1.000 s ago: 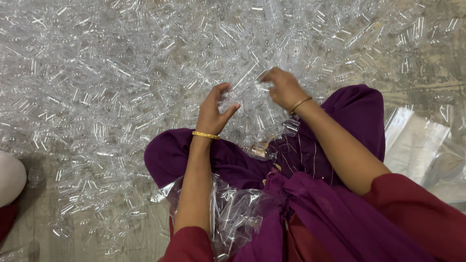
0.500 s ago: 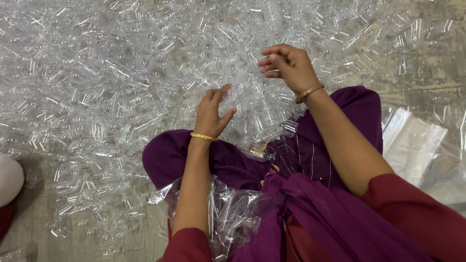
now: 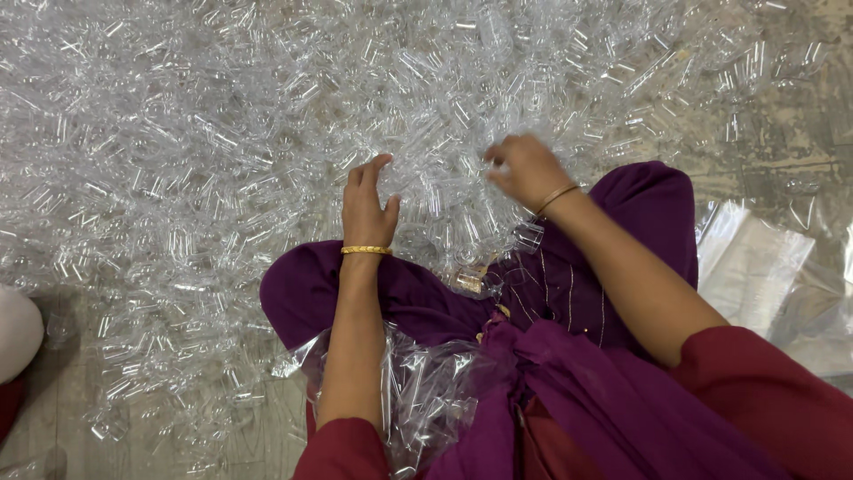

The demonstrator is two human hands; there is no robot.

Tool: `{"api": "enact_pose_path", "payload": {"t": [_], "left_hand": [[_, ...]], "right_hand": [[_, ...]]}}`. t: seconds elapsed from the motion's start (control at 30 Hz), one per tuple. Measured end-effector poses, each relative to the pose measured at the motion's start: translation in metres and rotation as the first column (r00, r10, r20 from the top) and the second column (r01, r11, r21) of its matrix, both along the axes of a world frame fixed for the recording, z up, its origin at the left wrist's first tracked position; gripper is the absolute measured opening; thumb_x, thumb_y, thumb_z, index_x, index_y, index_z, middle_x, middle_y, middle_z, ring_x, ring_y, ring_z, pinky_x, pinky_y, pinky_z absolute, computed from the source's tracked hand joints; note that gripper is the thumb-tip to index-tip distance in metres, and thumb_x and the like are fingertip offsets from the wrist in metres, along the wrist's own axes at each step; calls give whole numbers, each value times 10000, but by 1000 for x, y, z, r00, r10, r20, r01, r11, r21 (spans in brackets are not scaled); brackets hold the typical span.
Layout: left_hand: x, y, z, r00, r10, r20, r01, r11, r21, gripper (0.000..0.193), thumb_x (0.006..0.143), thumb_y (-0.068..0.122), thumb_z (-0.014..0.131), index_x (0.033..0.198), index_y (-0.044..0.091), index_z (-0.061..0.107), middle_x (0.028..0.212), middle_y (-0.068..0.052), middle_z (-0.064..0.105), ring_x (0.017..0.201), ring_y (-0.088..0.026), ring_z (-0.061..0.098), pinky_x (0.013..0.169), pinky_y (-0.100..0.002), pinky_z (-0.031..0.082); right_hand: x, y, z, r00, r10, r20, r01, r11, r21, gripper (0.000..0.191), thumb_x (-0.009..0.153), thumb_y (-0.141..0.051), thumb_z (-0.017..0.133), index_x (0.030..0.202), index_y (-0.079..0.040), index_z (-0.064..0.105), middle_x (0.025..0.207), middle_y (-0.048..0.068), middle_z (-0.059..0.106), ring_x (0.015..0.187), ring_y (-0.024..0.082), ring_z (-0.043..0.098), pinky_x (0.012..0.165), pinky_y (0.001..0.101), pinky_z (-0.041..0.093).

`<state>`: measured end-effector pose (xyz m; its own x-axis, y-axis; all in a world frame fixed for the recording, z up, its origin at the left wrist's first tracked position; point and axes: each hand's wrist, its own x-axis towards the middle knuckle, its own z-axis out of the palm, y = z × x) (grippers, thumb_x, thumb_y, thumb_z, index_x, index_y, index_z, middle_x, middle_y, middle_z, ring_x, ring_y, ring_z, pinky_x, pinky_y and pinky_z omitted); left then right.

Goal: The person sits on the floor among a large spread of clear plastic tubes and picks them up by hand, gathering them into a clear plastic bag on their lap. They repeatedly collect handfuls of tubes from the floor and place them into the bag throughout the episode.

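Observation:
A wide heap of small clear plastic tubes [image 3: 267, 133] covers the floor in front of me. My left hand [image 3: 367, 206] rests at the near edge of the heap with fingers spread and nothing in it. My right hand [image 3: 524, 169], blurred by motion, is lowered onto the tubes with its fingers curled; whether it grips any tubes I cannot tell. Both wrists wear thin gold bangles. A clear plastic bag [image 3: 426, 400] holding several tubes lies in my lap on purple cloth [image 3: 586, 293].
A flat clear plastic sheet or bag [image 3: 755, 267] lies on the floor to the right. A white rounded object [image 3: 18, 329] shows at the left edge. Bare grey floor [image 3: 53, 427] appears at lower left.
My right hand, raised over the heap half a second ago, has dropped back toward me onto the tubes. My left hand has stayed almost in place.

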<state>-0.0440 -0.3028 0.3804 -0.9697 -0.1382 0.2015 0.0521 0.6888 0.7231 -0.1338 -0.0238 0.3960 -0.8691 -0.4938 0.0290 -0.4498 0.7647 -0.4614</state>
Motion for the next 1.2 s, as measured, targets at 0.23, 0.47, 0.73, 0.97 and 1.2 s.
{"api": "enact_pose_path", "payload": {"t": [0.23,0.47,0.73,0.97,1.2], "left_hand": [[-1,-3,-6,995,21,93,-17,999,-41,663,741,-48,763,1351,156,600,1322,-169,606,1203,-391,576,1031,-449,481],[-8,2,-4,984,-167,54,162,982,95,649,745,-33,777,1345,147,606,1333,-152,605,1247,-373,575,1060,-431,484],[-9,-16,-14,995,68,74,-70,997,31,655,737,-66,740,1349,108,587,1352,-174,594,1243,-402,557,1051,-451,465],[-12,-21,-23,982,99,160,-103,995,13,652,723,-68,735,1334,116,602,1326,-180,605,1231,-396,568,1056,-456,468],[-12,-25,-22,986,134,98,-138,990,36,636,738,-60,742,1333,102,587,1333,-166,606,1253,-379,570,1066,-461,456]], "right_hand": [[-15,20,1,960,-270,76,281,920,-272,129,949,-164,729,1020,-63,767,974,88,758,868,199,726,798,355,596],[-24,-5,8,883,-237,404,410,809,-421,183,939,-169,737,1083,-63,776,889,76,776,761,148,719,694,289,600],[-68,-41,0,810,-14,-587,-43,996,-83,254,738,-26,734,986,-78,760,978,119,760,823,264,741,715,353,595],[-102,-28,-4,905,-179,387,370,781,-503,124,956,-28,675,1056,-57,742,952,111,763,808,191,724,722,294,612],[-95,-68,-42,959,-158,234,273,729,-627,147,970,-51,630,1106,-47,688,1008,86,775,910,164,764,815,292,641]]}}
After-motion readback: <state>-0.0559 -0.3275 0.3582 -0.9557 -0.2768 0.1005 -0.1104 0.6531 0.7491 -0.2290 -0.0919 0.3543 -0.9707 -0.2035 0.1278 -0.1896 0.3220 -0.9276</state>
